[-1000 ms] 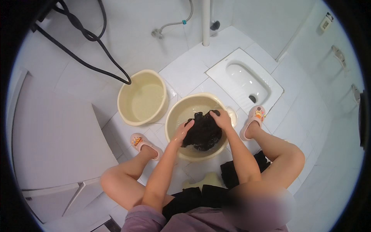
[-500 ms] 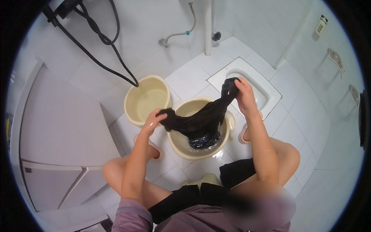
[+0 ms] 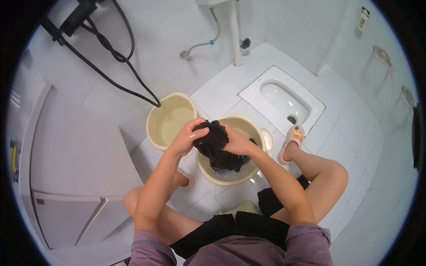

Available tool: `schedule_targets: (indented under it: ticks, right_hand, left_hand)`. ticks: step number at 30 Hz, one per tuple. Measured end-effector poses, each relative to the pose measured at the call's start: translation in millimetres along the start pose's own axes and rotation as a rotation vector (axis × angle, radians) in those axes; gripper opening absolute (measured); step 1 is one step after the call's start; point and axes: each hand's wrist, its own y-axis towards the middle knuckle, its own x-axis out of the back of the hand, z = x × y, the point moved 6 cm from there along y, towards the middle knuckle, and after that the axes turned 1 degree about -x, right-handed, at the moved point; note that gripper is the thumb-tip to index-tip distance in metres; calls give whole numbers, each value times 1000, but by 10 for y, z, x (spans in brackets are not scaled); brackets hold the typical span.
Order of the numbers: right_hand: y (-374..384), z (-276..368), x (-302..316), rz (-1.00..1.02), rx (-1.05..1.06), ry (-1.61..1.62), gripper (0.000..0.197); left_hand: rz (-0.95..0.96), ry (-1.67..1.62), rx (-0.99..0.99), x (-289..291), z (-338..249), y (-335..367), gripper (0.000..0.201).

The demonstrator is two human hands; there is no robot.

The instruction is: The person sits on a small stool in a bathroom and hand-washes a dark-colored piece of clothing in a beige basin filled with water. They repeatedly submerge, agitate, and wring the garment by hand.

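A wet black garment [image 3: 212,137] is bunched between my two hands, above the left rim of a cream basin [image 3: 228,179] of water. Its lower part hangs down into the basin. My left hand [image 3: 188,136] closes round the bunched end, thumb on top. From the other side my right hand [image 3: 236,141] grips the same bundle, its fingers partly hidden by the cloth. What kind of garment it is cannot be made out.
A second cream basin [image 3: 153,126] with clear water stands at the left, a black hose [image 3: 148,101] hanging over it. A white squat toilet [image 3: 288,95] lies to the right. A white scoop-like thing [image 3: 268,139] sits beside the near basin. A pale cabinet [image 3: 84,150] stands at far left.
My right hand has come down and left from above the toilet to meet my left hand. The black garment, stretched wide between them before, is now bunched together.
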Motion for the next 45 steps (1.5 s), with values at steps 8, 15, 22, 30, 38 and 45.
schedule_targets:
  ticks: [8, 15, 22, 30, 38, 45]
  right_hand:
    - [-109, -453, 805, -265, -226, 132, 27]
    - [-380, -597, 1337, -426, -455, 386, 23]
    - [-318, -171, 1147, -319, -399, 570, 23]
    - [-274, 318, 726, -10, -255, 761, 30]
    - [-328, 386, 1101, -157, -183, 886, 43]
    - [-306, 509, 790, -42, -192, 798, 41]
  left_hand:
    - [-266, 15, -79, 574, 40, 0, 13]
    - [-209, -37, 83, 809, 221, -204, 13]
    - [192, 531, 162, 443, 367, -109, 12]
    - [113, 832, -408, -281, 481, 11, 31]
    - [156, 349, 56, -263, 831, 209, 26]
    - [116, 465, -380, -933, 673, 200, 38]
